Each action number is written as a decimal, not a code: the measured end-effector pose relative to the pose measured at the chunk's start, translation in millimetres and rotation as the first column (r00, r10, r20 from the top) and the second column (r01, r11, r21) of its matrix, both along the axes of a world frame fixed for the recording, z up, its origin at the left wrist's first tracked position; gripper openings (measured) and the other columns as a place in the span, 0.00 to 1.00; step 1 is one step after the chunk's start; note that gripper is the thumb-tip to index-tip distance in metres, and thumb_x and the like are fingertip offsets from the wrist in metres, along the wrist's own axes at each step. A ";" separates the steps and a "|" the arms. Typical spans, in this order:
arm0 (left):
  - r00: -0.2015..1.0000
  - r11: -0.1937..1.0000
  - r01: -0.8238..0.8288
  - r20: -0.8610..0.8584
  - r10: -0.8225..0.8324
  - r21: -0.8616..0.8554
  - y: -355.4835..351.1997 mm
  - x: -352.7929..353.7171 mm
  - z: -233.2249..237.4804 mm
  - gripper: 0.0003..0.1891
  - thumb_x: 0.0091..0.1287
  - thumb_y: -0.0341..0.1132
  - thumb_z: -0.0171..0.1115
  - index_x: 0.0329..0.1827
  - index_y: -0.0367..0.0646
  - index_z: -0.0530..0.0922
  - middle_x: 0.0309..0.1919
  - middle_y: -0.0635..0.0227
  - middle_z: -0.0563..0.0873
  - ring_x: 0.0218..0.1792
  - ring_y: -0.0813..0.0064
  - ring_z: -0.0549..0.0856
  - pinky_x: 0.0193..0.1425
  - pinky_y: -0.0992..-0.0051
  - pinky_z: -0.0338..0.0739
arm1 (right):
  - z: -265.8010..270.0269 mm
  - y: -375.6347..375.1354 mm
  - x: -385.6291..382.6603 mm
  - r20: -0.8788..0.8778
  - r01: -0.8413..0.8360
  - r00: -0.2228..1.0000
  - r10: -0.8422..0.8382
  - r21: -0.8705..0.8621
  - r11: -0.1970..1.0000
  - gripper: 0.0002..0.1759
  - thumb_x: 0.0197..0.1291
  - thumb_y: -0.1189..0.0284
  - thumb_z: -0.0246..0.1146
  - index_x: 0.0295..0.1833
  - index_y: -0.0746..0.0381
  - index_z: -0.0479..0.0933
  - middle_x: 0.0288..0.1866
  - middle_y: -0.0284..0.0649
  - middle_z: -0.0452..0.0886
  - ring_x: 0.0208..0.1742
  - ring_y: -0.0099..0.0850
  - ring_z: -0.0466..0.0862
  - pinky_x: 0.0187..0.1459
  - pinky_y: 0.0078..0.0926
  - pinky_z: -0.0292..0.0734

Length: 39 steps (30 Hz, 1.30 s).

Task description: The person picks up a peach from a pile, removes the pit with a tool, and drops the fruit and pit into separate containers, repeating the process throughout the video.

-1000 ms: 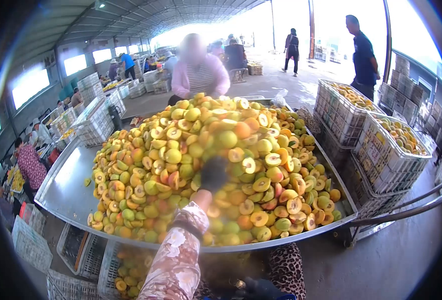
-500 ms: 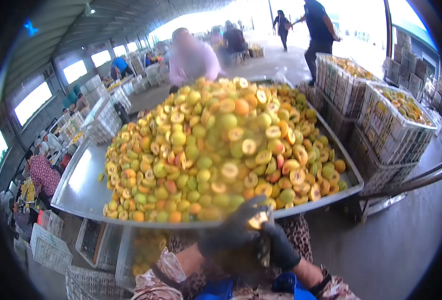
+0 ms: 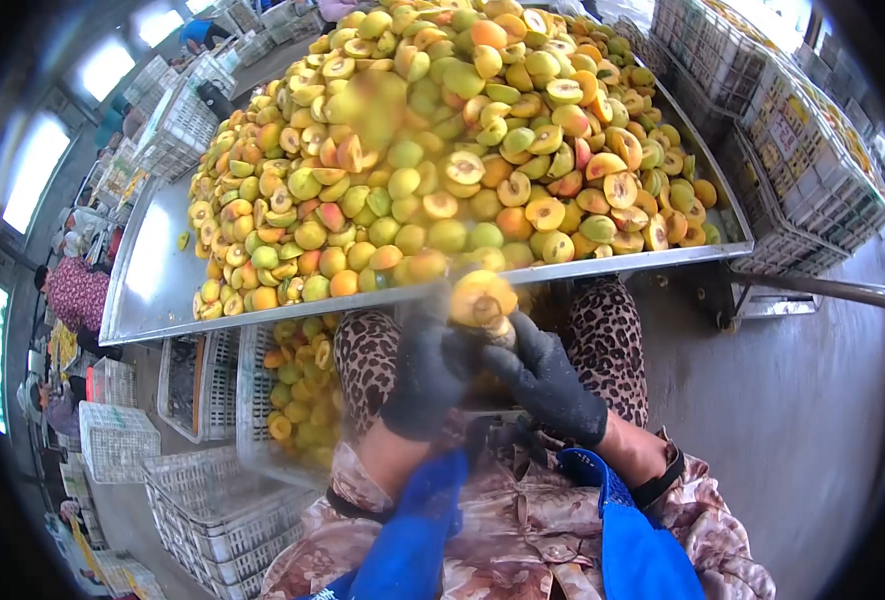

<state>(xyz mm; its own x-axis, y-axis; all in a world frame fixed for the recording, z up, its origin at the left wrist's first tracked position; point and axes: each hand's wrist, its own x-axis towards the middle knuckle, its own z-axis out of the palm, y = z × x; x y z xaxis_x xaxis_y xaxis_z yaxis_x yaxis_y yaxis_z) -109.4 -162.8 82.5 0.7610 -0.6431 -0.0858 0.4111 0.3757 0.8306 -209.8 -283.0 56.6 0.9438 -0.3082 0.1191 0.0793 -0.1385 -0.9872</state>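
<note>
My left hand [image 3: 425,365], in a dark glove, is closed on a halved yellow peach [image 3: 483,296] just in front of the tray's near edge. The cut face shows, though the fingers are partly blurred. My right hand [image 3: 553,385], also gloved, is closed just below and beside the peach half. A small pale rounded piece shows by its thumb; I cannot make out what it is. Beyond both hands, a big heap of whole and halved peaches [image 3: 403,185] fills most of the metal tray [image 3: 153,270].
A crate of peaches [image 3: 298,390] stands below the tray at the left, near stacked white crates [image 3: 223,510]. More stacked crates [image 3: 803,150] hold fruit at the right. A person in a patterned top [image 3: 75,292] sits at far left. A metal bar [image 3: 813,288] sticks out at right.
The view has tipped downward, so the tray and heap sit higher in it. The peach half between my hands now shows its cut face more fully.
</note>
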 end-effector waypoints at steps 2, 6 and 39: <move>0.999 0.999 0.008 -0.039 -0.010 -0.040 -4.3 -6.1 9.3 0.26 0.83 0.49 0.49 0.67 0.33 0.76 0.58 0.59 0.84 0.57 0.70 0.85 0.63 0.68 0.81 | 0.0 -1.2 -1.7 0.001 0.044 0.999 -0.044 -0.047 0.998 0.16 0.72 0.68 0.64 0.56 0.68 0.75 0.35 0.49 0.85 0.34 0.31 0.84 0.39 0.37 0.79; 0.979 0.991 0.017 0.198 -0.044 0.135 -2.1 5.9 -12.0 0.27 0.86 0.45 0.45 0.76 0.31 0.69 0.69 0.54 0.78 0.67 0.63 0.81 0.71 0.66 0.79 | -6.8 -6.3 3.3 0.021 0.061 0.998 -0.060 -0.049 0.997 0.16 0.70 0.68 0.65 0.55 0.66 0.74 0.35 0.52 0.84 0.36 0.48 0.86 0.37 0.42 0.79; 0.929 0.959 -0.228 0.331 0.163 0.168 -29.5 -12.6 8.4 0.22 0.86 0.45 0.47 0.46 0.37 0.83 0.37 0.63 0.88 0.38 0.73 0.87 0.43 0.75 0.81 | -44.0 -7.1 1.2 0.398 0.120 0.912 0.097 -0.486 0.865 0.24 0.69 0.68 0.64 0.66 0.66 0.75 0.59 0.58 0.80 0.49 0.54 0.87 0.49 0.43 0.84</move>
<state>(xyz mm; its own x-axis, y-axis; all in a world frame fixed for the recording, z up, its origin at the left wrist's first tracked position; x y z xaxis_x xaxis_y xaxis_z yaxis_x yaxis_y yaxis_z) -122.0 -192.3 91.0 0.8789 -0.4727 0.0643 0.0552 0.2347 0.9705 -208.6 -290.1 12.6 0.7771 -0.1168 0.6185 0.4425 -0.5974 -0.6688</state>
